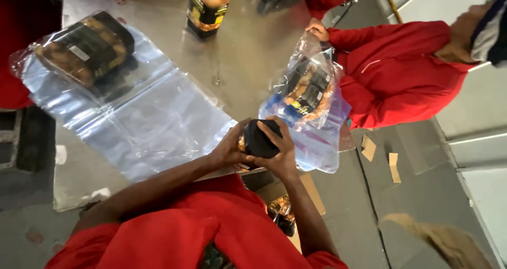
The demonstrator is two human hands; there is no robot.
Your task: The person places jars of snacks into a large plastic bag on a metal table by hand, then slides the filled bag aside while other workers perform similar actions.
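A black-labelled package (pixel 87 47) in clear wrap is seen at far left, lying on a clear plastic sheet (pixel 158 121) spread over the grey table (pixel 248 47). A dark jar with a yellow label (pixel 207 7) stands at the far centre. At near centre, a black-lidded jar (pixel 260 138) is grasped by both hands: the left hand (pixel 228 147) is closed around its side, the right hand (pixel 282 154) over its lid. At right, a clear bag (pixel 309 94) holding a black-and-yellow package is gripped by a co-worker's hand (pixel 317 30), red-sleeved.
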